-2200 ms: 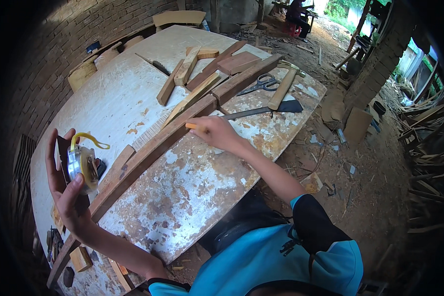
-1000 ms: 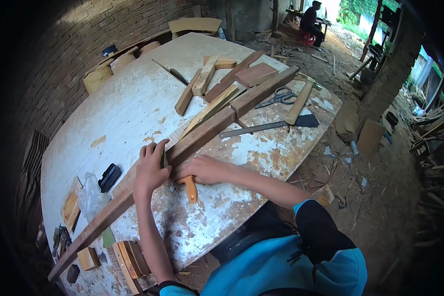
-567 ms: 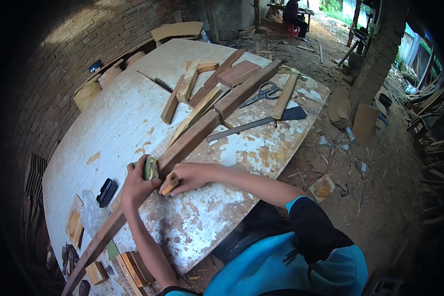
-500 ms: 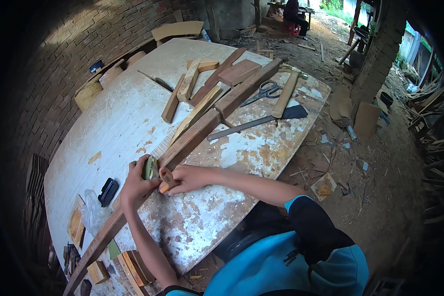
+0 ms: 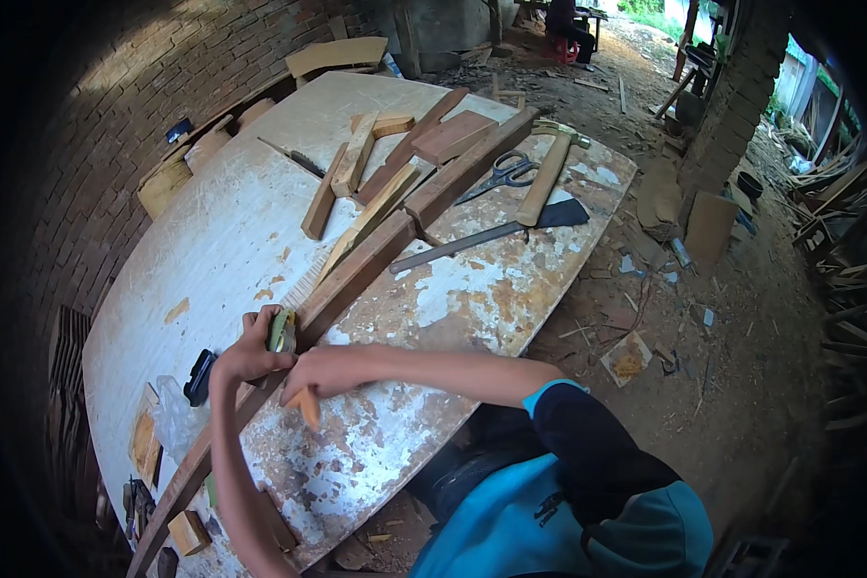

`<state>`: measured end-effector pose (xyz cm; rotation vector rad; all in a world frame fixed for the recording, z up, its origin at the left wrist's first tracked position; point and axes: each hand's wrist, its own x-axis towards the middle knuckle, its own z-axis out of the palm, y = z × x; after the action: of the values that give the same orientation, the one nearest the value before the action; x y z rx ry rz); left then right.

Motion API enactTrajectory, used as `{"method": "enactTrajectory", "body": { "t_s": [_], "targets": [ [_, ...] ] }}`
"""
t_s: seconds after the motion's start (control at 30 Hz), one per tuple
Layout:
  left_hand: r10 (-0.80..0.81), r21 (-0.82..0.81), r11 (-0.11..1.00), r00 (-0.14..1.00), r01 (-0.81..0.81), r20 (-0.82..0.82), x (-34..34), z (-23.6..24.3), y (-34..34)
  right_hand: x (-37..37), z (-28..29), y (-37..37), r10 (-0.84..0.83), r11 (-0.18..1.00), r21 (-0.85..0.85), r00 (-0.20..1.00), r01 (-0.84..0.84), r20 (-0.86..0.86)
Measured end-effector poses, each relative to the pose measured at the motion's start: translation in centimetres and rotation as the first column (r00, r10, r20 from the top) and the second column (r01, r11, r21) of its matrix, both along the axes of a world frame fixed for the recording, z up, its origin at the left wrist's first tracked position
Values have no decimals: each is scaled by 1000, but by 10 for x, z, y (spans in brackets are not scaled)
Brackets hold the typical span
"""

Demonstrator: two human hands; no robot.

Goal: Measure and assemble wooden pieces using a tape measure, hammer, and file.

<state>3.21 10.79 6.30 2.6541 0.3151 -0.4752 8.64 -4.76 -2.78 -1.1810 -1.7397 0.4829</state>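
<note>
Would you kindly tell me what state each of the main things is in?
Left hand: closed
Green object: held in the left hand
Right hand: closed
Orange handle: held in the right hand
Long beam: lying flat
Dark metal tool: lying flat
Hammer: lying, handle end over that tool
Scissors: lying flat, apparently shut
Plastic bag: crumpled
Black case: cannot tell whether open

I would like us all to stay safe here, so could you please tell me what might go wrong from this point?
Only the handle of the orange-handled tool in the right hand shows clearly, and the left hand is close beside it, so a slip could perhaps hurt that hand.

The hammer with a pale wooden handle lies near the corner of the worn white-and-brown table, so a knock might send it over the edge.
</note>
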Motion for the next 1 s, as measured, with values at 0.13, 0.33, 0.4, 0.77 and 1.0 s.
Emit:
{"method": "enactTrajectory", "body": {
  "t_s": [0.13, 0.33, 0.4, 0.77, 1.0],
  "targets": [
    [-35, 35, 999, 995, 38, -89, 6, 4, 2, -19, 4, 19, 66, 995, -81, 982, -53, 176],
    [-58, 66, 994, 950, 82, -306, 15, 11, 6, -50, 14, 48, 29, 965, -256, 948, 57, 318],
    [-39, 94, 993, 949, 72, -312, 17, 12, 5, -44, 18, 60, 187, 820, -572, 933, 24, 307],
    [12, 14, 1000, 961, -8, -277, 12, 14, -2, -76, 10, 92, 339, 895, -385, 904, -225, 260],
    [-10, 23, 1000, 984, 15, -179, 4, 9, -3, -86, 15, 79, 619, 705, -530, 773, -470, 138]
  ]
}}
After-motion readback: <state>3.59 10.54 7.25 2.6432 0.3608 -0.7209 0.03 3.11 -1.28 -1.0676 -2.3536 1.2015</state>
